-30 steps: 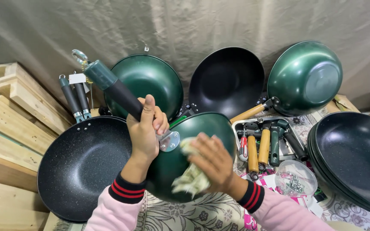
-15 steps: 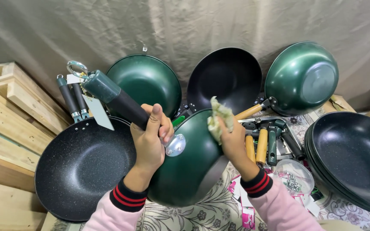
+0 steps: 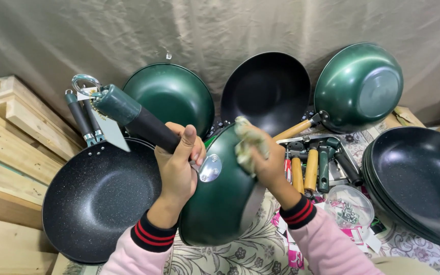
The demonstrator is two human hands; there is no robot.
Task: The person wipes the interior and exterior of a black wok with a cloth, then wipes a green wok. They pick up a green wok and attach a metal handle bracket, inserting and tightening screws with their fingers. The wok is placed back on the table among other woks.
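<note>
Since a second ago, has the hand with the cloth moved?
Yes. The right hand with the cloth has gone up the green wok, toward the black wok leaning on the backdrop.

Three glossy green metal woks (image 3: 219,198) show: one held, two (image 3: 171,97) (image 3: 358,86) leaning on the cloth backdrop. One black smooth wok (image 3: 266,91) leans between them, one speckled black wok (image 3: 98,198) lies left, and a stack of black woks (image 3: 418,183) sits right, number unclear. Two wooden-grip handles (image 3: 304,173) lie loose. Two hands (image 3: 176,168) (image 3: 266,163) appear.
</note>
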